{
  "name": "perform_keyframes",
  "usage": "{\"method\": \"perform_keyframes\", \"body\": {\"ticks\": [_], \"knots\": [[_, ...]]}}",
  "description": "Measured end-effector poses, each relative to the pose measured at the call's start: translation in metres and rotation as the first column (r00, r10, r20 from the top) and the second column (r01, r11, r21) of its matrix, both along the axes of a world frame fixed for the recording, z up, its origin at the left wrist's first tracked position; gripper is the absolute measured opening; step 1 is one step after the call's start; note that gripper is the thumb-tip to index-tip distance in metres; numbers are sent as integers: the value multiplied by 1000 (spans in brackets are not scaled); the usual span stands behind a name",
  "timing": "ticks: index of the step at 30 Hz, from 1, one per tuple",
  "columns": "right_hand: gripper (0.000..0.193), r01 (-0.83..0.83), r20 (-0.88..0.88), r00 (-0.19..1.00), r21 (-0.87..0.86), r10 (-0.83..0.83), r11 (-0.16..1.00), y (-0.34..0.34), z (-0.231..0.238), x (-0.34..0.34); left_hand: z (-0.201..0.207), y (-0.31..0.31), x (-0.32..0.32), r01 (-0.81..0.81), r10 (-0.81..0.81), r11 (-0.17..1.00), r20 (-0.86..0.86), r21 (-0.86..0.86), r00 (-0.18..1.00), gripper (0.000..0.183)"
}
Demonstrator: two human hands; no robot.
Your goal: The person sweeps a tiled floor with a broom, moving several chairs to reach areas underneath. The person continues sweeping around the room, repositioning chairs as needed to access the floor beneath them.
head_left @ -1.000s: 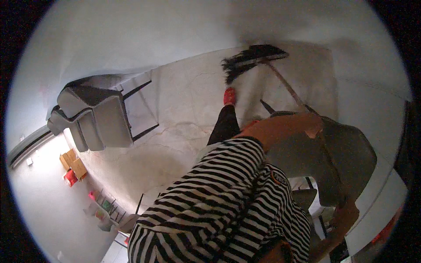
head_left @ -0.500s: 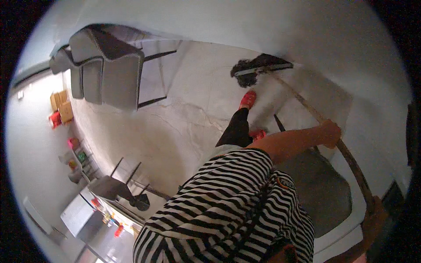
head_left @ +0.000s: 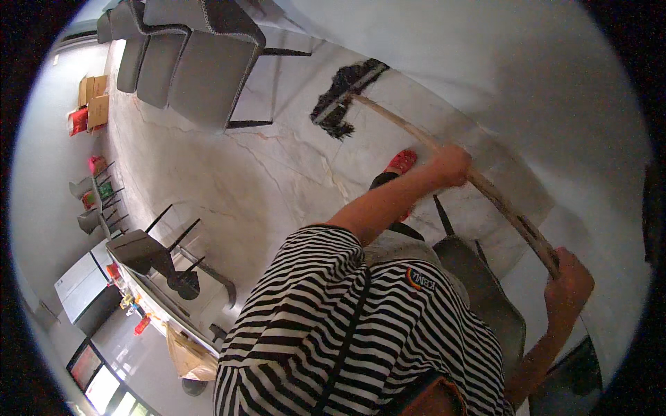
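Note:
A long wooden mop handle (head_left: 503, 201) runs diagonally across the right half, held in both hands. My left hand (head_left: 452, 165) is closed round its middle, nearer the mop head. My right hand (head_left: 569, 279) grips the upper end, by the wall. The mop head (head_left: 347, 97), a pale bar with dark fringed strands, lies on the marble-patterned floor (head_left: 277, 166) just beyond my red shoe (head_left: 402, 161). My other shoe is mostly hidden behind my left forearm.
Several grey upholstered chairs (head_left: 208, 76) stand at the far left, close to the mop head. A grey chair (head_left: 479, 277) is right beside my body. The wall (head_left: 499, 76) borders the right. Another chair (head_left: 142, 249) and cardboard boxes (head_left: 97, 111) are at left.
The mop head has swept left along the floor, toward the row of chairs. Both hands have moved left and farther forward with the handle. The view has shifted too.

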State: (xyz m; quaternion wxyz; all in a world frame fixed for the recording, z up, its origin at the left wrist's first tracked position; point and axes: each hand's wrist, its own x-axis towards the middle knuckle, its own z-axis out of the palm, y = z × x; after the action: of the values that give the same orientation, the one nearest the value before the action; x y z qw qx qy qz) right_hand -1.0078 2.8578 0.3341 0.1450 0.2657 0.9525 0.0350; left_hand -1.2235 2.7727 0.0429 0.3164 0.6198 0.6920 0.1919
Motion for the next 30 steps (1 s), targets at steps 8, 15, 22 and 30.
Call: {"method": "perform_keyframes", "body": {"ticks": [8, 15, 22, 30], "knots": [[5, -237, -202, 949, 57, 244, 970, -56, -111, -44, -69, -84, -75, -223, 241, 970, -307, 94, 921, 12], [7, -102, -248, 966, -119, 70, 988, -159, -125, 66, -78, -160, 15, -20, -84, 972, -422, -235, 903, 16], [12, 140, -74, 986, -108, -148, 984, -247, 2, 145, -6, -202, 177, 187, -232, 958, -201, -219, 952, 16], [15, 65, 176, 982, 19, -68, 998, -277, 32, 141, -6, -255, 189, 116, -153, 967, 157, 225, 976, 22]]}}
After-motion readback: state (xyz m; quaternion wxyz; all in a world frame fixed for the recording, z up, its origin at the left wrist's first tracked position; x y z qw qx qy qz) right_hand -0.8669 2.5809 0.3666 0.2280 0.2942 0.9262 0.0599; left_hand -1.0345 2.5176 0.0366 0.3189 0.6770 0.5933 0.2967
